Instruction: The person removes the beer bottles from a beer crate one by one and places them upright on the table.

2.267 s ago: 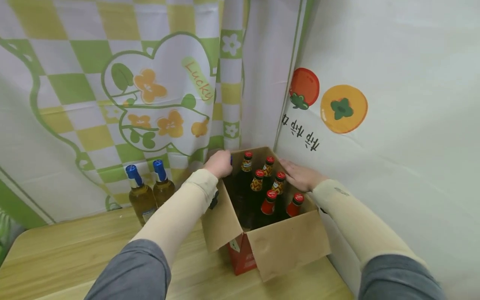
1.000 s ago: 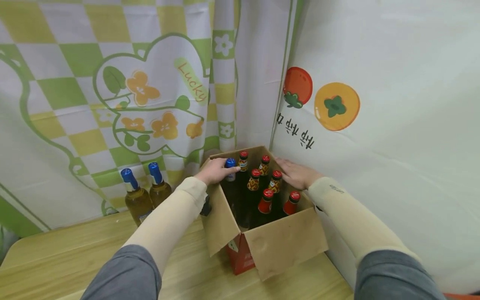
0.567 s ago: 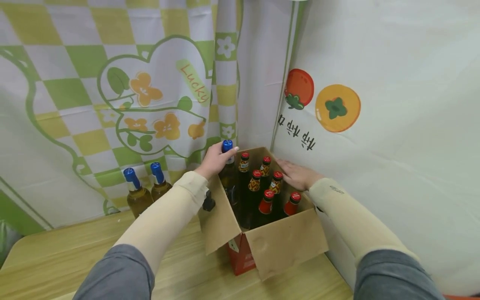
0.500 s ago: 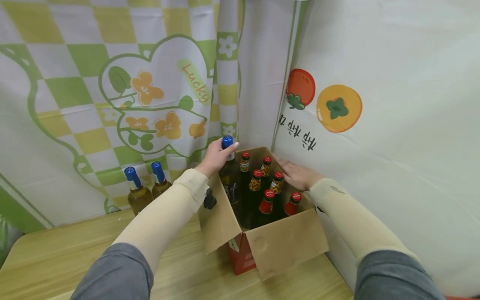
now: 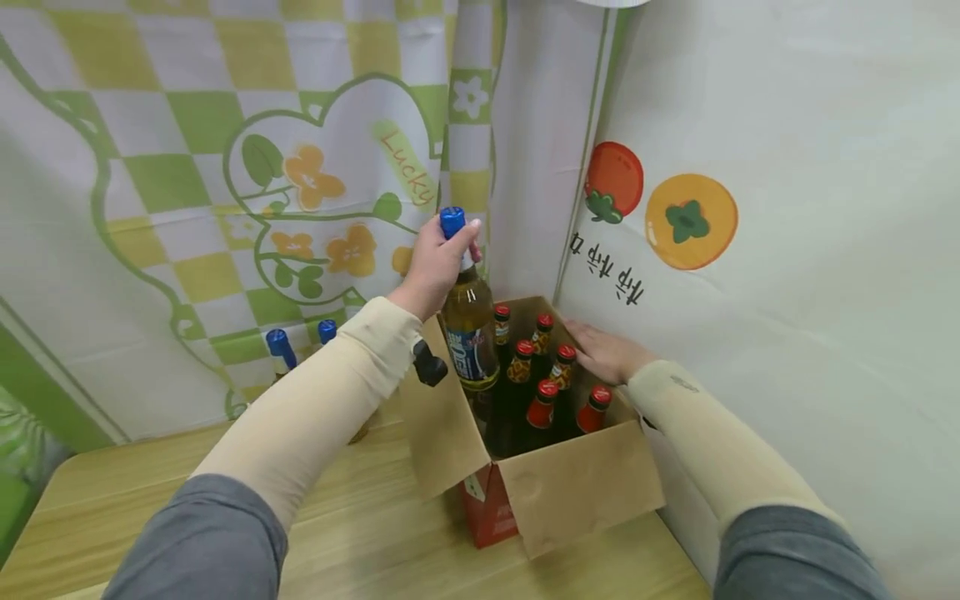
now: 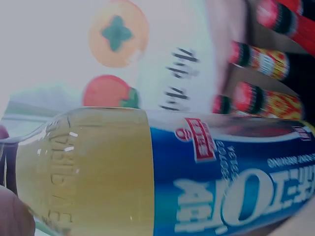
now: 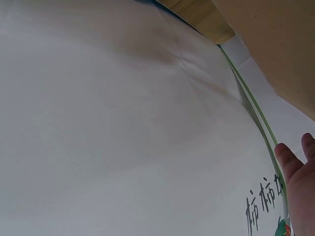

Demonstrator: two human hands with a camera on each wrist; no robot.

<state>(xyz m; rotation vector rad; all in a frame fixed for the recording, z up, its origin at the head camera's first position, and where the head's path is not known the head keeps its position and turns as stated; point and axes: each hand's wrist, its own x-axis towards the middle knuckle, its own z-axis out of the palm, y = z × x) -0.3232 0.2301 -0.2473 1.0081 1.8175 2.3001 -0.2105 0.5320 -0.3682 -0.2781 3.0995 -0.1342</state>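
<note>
My left hand grips the neck of a blue-capped beer bottle, its thumb just below the cap. The bottle is upright and partly raised out of an open cardboard carton; its base is level with the carton's inside. Up close in the left wrist view, the bottle shows pale yellow liquid and a blue label. Against the carton's right edge lies my right hand, fingers extended. The right wrist view catches only part of that hand. Several red-capped bottles stand inside the carton.
Two more blue-capped bottles stand on the wooden table to the left, partly hidden behind my left forearm. A checked curtain hangs behind, and a white sheet with printed fruit borders the right side.
My left hand has taken the bottle by its neck inside the carton and raised it, so its label now shows. My right hand has stayed at the carton's right edge.
</note>
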